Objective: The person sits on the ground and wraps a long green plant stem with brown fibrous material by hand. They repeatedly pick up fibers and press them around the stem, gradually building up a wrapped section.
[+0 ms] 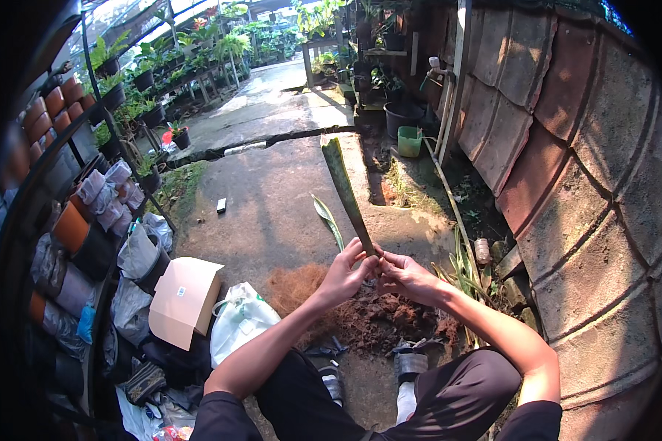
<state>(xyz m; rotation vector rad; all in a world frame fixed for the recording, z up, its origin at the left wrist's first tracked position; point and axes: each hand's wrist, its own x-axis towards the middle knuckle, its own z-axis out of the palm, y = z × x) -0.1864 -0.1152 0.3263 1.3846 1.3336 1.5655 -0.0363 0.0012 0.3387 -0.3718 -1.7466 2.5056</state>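
Observation:
A long, stiff green leaf, like a snake plant's, [344, 187] stands tilted in front of me, its wide end up. My left hand [357, 267] pinches its narrow base between thumb and fingers. Touching the same base from the other side, my right hand [405, 275] has its fingertips close against the left ones. Below the hands lies a heap of dark brown soil [386, 325], with a pile of reddish-brown fibre [295, 284] at its left. A smaller pale-edged leaf [326, 218] rests on the concrete behind the left hand.
On the left are an open cardboard box [185, 297], a white bag [243, 320] and a rack with wrapped pots [110, 193]. Leafy plants [466, 264] and a pipe [452, 204] run along the right, beside leaning roof tiles [579, 220]. A green container [409, 141] stands farther back.

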